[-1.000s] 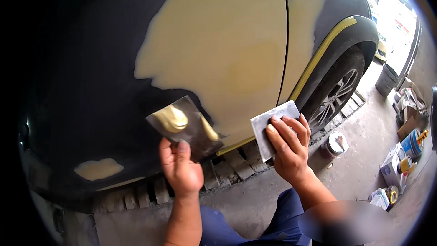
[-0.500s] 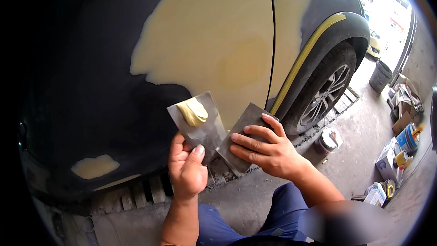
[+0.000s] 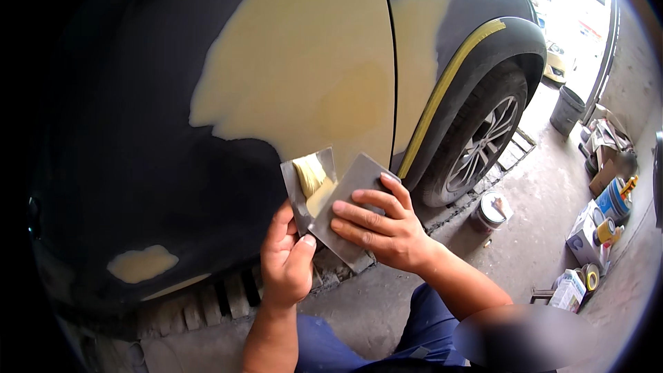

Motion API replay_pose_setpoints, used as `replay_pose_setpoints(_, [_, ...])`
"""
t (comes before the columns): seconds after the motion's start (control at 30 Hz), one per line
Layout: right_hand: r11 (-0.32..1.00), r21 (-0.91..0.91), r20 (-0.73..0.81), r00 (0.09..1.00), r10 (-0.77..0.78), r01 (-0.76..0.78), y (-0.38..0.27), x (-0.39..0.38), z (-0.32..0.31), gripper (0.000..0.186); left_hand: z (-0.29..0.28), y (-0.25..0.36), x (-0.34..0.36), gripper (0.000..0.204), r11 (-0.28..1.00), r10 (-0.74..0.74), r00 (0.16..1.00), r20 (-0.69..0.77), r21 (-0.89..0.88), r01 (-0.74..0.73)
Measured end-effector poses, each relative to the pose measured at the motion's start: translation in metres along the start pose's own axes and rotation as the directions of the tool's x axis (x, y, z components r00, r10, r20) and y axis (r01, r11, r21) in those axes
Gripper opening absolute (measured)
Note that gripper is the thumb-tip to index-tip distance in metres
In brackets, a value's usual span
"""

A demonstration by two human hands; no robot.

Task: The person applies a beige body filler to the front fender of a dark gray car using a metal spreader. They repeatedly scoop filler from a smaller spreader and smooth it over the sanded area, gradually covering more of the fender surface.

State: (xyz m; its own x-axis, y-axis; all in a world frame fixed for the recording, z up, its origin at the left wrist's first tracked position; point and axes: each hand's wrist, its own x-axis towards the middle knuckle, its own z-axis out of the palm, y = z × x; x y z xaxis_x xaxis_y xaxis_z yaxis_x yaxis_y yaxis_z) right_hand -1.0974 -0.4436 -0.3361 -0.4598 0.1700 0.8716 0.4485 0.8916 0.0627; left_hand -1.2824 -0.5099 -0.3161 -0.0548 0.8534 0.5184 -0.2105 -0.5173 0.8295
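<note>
Head view: compared with half a second earlier, the right plate (image 3: pixel 338 236) covers more of the left plate (image 3: pixel 293 190), and the yellow putty (image 3: pixel 313 178) now stretches down to the overlapping edge. The left hand (image 3: pixel 286 269) pinches its plate low down — thumb in front, fingers behind. The right hand (image 3: pixel 387 226), back uppermost, holds its slanted plate under slightly parted fingers — thumb hidden. Both plates stand before the lower part of the car's pale yellow patch (image 3: pixel 304 69).

Wheel (image 3: pixel 479 144) is black, spokes (image 3: pixel 494 127) silver. Left of wheel: door (image 3: pixel 231 197) near-black, patch (image 3: pixel 297 62) pale yellow, plates (image 3: pixel 343 223) grey, putty (image 3: pixel 311 174) yellow. Above-left of wheel: tape (image 3: pixel 445 85) yellow. Right of wheel: bucket (image 3: pixel 567 113) dark grey.
</note>
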Motion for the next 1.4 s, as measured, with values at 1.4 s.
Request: replay_pose_setpoints(1.4, [0.888, -0.455, -0.148, 0.989, 0.003, -0.070, 0.091, 0.062, 0.039, 0.051, -0.149, -0.006, 0.040, 0.059, 0.946, 0.315, 0.948, -0.041, 0.095, -0.310])
